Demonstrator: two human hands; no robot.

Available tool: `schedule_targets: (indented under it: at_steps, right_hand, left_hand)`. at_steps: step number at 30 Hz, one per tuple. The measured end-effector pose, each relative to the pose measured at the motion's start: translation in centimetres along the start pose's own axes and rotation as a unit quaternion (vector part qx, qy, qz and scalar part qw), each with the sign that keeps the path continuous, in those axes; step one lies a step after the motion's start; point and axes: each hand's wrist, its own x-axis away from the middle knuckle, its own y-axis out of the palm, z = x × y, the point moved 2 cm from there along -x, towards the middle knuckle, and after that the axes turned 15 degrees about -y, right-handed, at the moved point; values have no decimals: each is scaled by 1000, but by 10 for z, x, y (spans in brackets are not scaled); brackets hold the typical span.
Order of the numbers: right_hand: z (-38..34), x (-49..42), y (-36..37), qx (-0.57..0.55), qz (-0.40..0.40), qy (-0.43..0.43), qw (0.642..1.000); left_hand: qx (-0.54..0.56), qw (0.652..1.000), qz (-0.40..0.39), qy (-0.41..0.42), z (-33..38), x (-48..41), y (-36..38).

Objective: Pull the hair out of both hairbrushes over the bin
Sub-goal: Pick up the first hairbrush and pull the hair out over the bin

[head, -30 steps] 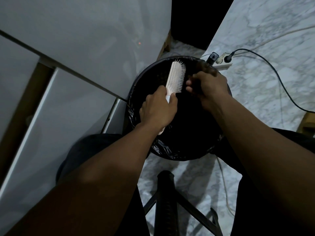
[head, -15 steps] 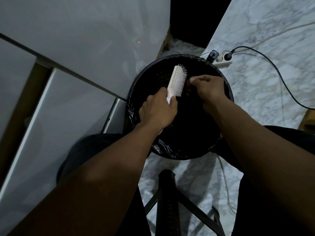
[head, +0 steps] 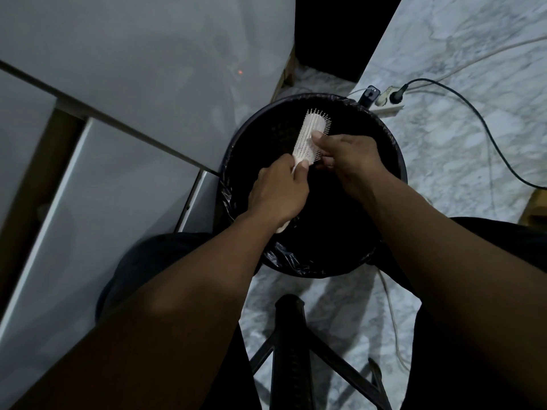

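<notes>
Head view: left hand (head: pixel 278 193) grips brush (head: pixel 309 137) over bin (head: pixel 396 161); right hand (head: pixel 349 156) fingers pinch at bristles. Next, I judge, pull hair free.

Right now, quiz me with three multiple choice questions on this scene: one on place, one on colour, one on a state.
1. Where is the brush?
A. on the floor
B. over the bin
C. on the stool

2. What colour is the brush?
A. white
B. red
C. green

3. What is the left hand doing?
A. hanging free
B. lifting the bin
C. gripping the brush handle

Answers: 1 B, it sits above the bin's dark opening; 2 A, its body is pale white; 3 C, the fingers wrap the handle while the right hand pinches at the bristles.
</notes>
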Motion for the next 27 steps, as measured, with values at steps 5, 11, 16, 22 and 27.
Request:
schedule_targets:
  at_steps: [5, 11, 16, 22, 27]
  right_hand:
    - [-1, 1, -1, -1, 61, -14, 998]
    - [-7, -5, -5, -63, 34, 19, 997]
    - [-7, -6, -11, -10, 59, -68, 996]
    - [-3, -12, -19, -44, 150, 29, 987]
    - [4, -12, -10, 47, 9, -68, 997]
  left_hand:
    - [11, 1000, 9, 21, 1, 0, 1]
    - [42, 999, -22, 20, 0, 0, 3]
    - [51, 997, -38, 36, -1, 3, 6]
    - [42, 997, -57, 40, -4, 7, 10]
    - [22, 999, -30, 15, -6, 3, 6]
